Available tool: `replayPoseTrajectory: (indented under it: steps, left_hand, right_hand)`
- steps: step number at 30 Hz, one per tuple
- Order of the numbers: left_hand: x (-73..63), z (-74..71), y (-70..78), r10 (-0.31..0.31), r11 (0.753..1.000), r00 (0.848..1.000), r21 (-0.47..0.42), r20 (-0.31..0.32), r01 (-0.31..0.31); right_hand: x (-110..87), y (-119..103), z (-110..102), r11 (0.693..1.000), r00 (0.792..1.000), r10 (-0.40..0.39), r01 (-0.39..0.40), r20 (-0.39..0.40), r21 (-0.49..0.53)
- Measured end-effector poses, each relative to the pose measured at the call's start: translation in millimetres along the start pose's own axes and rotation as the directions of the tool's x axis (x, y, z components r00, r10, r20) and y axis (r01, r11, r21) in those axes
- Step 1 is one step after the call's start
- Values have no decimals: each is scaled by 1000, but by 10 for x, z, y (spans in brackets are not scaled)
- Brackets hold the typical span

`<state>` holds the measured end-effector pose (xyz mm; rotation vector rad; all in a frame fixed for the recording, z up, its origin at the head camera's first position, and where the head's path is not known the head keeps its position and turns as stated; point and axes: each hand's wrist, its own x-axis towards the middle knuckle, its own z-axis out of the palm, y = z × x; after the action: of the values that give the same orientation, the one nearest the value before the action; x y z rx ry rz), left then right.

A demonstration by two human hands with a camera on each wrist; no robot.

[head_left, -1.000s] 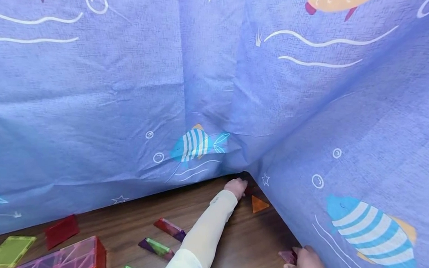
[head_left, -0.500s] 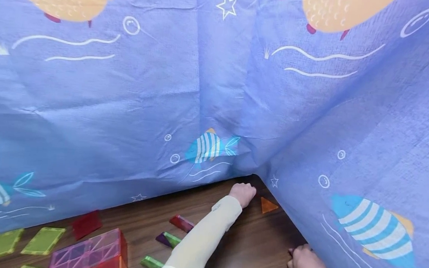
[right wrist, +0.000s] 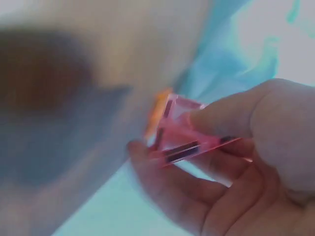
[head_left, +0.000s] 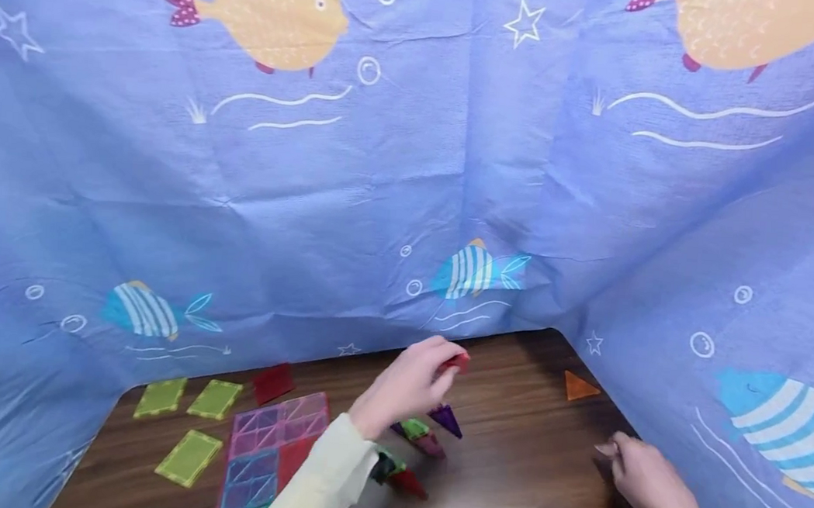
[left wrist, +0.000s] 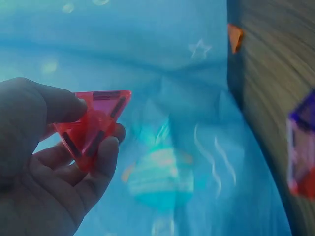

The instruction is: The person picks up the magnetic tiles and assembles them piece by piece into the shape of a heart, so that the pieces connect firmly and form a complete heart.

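Red and translucent, a triangular tile [left wrist: 94, 125] is pinched between the fingers of the left hand [head_left: 404, 382], up off the wood-grained worktop [head_left: 514, 447]. The right hand [head_left: 648, 475] grips a pink triangle [right wrist: 170, 137], its fingers curled round the piece, near the printed blue fabric [head_left: 351, 258]. An orange triangle [head_left: 581, 387] lies close to the fabric's lower edge. Three yellow-green tiles [head_left: 188, 458] sit left of a multicoloured tile block [head_left: 256, 433].
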<state>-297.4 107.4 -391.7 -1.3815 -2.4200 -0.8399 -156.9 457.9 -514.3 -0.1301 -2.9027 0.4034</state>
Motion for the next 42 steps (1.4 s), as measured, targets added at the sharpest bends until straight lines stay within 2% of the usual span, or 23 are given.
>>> replayPoseTrajectory:
  steps: [3,6,8,10,13,15,16,18,20,22,24,26,28,30,32,33,36,38,42]
  left_hand:
    - [-352,-219,-77,-102,993,992,-74,-74,97]
    - [-660,-385,-141,-189,977,972,-129,-136,172]
    - [-852,-462,-171,-251,958,956,-178,-152,223]
    - [-1033,-522,-187,-327,925,935,-251,-141,286]
    - [-1281,-572,-198,-437,844,894,-389,-100,369]
    - [-1399,-573,-201,-487,786,870,-471,-74,400]
    - [-1448,-572,-202,-502,765,862,-500,-70,406]
    - [-1529,-568,-200,-526,736,847,-538,-72,411]
    - [-1592,-567,-197,-540,732,837,-539,-87,417]
    - [-1649,-568,-194,-543,741,833,-528,-106,415]
    - [-1711,-570,-189,-548,739,830,-523,-102,423]
    - [-1785,-576,-183,-561,714,824,-549,-78,434]
    - [-1868,-582,-178,-579,672,814,-592,-45,445]
    - [-1889,-568,-170,-588,634,809,-628,-12,452]
    - [-1908,-555,-165,-588,604,809,-663,5,443]
    - [-1917,-550,-163,-587,596,810,-673,7,438]
    - [-1935,-547,-149,-581,591,814,-686,4,425]
    - [-1944,-548,-141,-572,599,820,-684,-2,416]
    - [-1957,-533,-135,-561,636,828,-644,-9,424]
  right_hand:
    - [234,-422,-93,995,992,-92,96,-86,41]
    - [443,-882,-203,972,966,-192,211,-175,101]
    - [546,-1179,-264,945,946,-246,283,-212,165]
    - [621,-1454,-301,910,933,-286,336,-218,242]
    - [686,-1814,-322,839,928,-341,371,-147,398]
    - [722,-1994,-301,784,918,-391,371,-68,499]
    - [734,-2078,-287,758,909,-416,360,-23,543]
    - [752,-2226,-249,711,876,-479,354,50,607]
    - [757,-2361,-205,658,831,-544,338,114,673]
    - [757,-2483,-162,611,782,-603,328,156,721]
    - [753,-2600,-121,580,742,-646,326,178,747]
    - [749,-2714,-84,570,716,-671,331,193,752]
    - [747,-2826,-49,574,705,-682,353,193,739]
    - [748,-2871,-49,574,704,-685,365,186,733]
    - [752,-2908,-45,557,694,-698,369,179,744]
    - [754,-2921,-40,546,687,-705,370,174,752]
    - [759,-2953,-14,511,659,-735,380,162,771]
    - [759,-2973,11,497,644,-749,385,160,778]
    - [739,-3020,69,509,639,-748,377,180,774]
